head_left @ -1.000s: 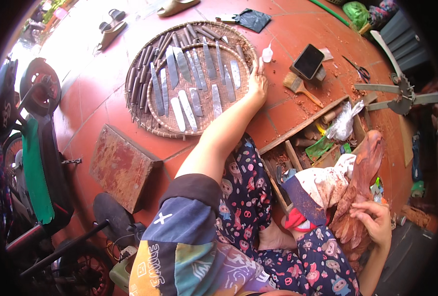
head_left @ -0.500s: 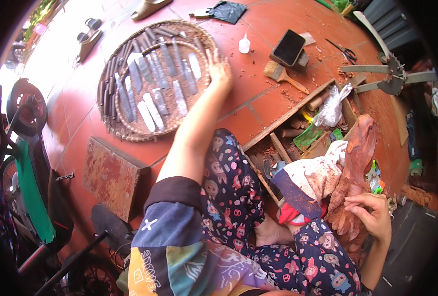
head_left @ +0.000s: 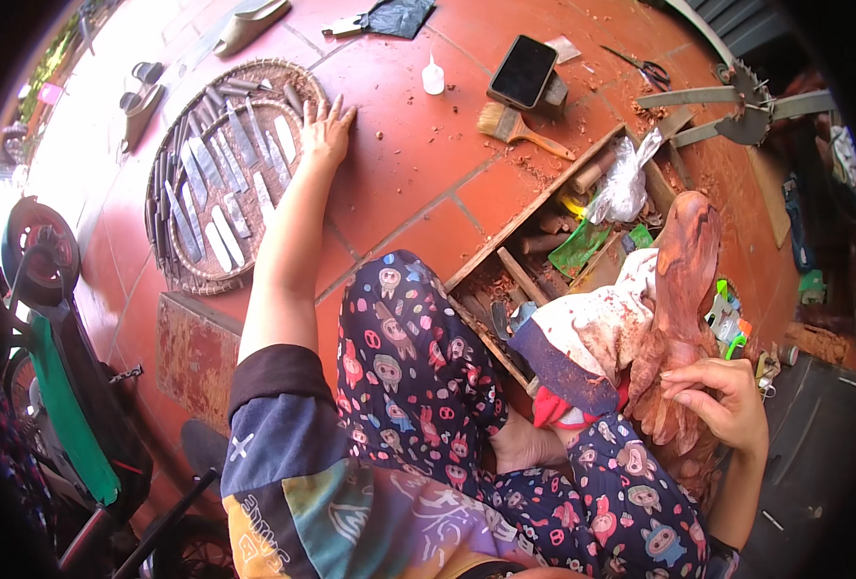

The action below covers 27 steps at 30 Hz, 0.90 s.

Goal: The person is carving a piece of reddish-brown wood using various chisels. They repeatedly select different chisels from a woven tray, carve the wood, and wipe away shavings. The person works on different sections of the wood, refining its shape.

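My left hand (head_left: 324, 133) is open, its fingers spread at the right rim of a round woven basket (head_left: 318, 89). In the basket lie many flat metal blades (head_left: 232, 162) and dark rods (head_left: 165, 224) along its left side. A reddish-brown wood carving (head_left: 687, 253) leans upright over my right leg, with petal-like shapes lower down. My right hand (head_left: 725, 403) is at the carving's right side, thumb and fingers bent together with the tips against it. A dusty white cloth (head_left: 592, 333) with a dark blue edge lies against the carving.
Ahead sits a wooden tray (head_left: 534, 227) holding tools, scraps and a plastic bag (head_left: 623, 179). Beyond it are a brush (head_left: 520, 130), a phone (head_left: 524, 72) on a block, a white bottle (head_left: 433, 75) and scissors (head_left: 648, 69). A wooden block (head_left: 196, 357) stands near the basket.
The basket has shifted left and nearer, so its rim now meets the wooden block. My left arm has gone left with it. The right hand stays at the carving.
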Motion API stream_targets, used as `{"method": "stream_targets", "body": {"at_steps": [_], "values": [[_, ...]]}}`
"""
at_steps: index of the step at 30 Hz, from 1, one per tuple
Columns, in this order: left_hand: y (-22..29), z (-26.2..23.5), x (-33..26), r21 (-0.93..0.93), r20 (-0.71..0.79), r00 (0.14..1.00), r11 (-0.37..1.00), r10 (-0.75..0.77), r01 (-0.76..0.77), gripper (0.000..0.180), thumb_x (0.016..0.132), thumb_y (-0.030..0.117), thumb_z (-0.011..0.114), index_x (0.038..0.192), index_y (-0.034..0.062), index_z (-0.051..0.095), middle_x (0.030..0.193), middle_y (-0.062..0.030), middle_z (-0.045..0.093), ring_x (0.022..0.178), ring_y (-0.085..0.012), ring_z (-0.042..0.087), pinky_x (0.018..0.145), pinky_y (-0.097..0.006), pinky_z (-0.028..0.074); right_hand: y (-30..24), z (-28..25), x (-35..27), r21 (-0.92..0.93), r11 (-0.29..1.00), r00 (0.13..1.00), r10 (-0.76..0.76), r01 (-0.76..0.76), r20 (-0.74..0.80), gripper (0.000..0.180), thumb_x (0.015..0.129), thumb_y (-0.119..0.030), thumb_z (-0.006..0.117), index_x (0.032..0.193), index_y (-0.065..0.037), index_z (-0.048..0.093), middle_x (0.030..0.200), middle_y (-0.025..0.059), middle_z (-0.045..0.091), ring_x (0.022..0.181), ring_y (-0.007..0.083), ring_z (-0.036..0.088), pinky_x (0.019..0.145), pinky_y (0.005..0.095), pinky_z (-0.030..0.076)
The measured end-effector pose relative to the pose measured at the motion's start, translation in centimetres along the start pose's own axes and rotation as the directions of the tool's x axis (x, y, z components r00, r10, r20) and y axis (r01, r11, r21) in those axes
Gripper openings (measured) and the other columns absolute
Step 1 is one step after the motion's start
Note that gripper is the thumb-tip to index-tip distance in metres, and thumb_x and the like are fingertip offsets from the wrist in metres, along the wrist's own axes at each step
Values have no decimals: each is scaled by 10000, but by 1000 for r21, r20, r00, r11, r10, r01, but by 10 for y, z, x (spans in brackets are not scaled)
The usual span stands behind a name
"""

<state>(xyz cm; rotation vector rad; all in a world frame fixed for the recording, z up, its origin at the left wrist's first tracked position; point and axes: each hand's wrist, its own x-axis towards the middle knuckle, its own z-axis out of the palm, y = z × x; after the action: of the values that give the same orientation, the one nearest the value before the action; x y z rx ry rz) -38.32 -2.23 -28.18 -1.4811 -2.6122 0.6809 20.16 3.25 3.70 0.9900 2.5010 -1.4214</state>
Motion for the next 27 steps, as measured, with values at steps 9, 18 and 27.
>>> {"method": "stream_targets", "body": {"at_steps": [9,18,27], "values": [[-45,17,-34,-265,-246,957,960,-156,89,586,978,162,566,1548,243,454,1675,-88,310,1502,-234,371,1256,-579,131,4,0,3,-38,998,998,-53,53,20,264,790,68,704,1046,40,760,885,152,771,804,224,764,737,294,581],[-180,63,-239,-969,-97,203,140,-974,206,339,975,290,703,1004,-45,744,784,-120,737,684,-177,674,670,-324,553,-3,6,-1,-36,999,1000,-10,10,1,261,804,46,685,1058,54,745,865,155,744,803,213,751,733,296,577],[-218,175,-265,-577,696,555,-815,-456,53,284,975,198,712,1139,-14,618,1071,-121,680,973,-234,680,821,-366,595,-8,5,5,-134,989,998,-56,57,10,265,809,6,703,1068,39,747,857,134,750,788,210,736,731,302,548]]}}
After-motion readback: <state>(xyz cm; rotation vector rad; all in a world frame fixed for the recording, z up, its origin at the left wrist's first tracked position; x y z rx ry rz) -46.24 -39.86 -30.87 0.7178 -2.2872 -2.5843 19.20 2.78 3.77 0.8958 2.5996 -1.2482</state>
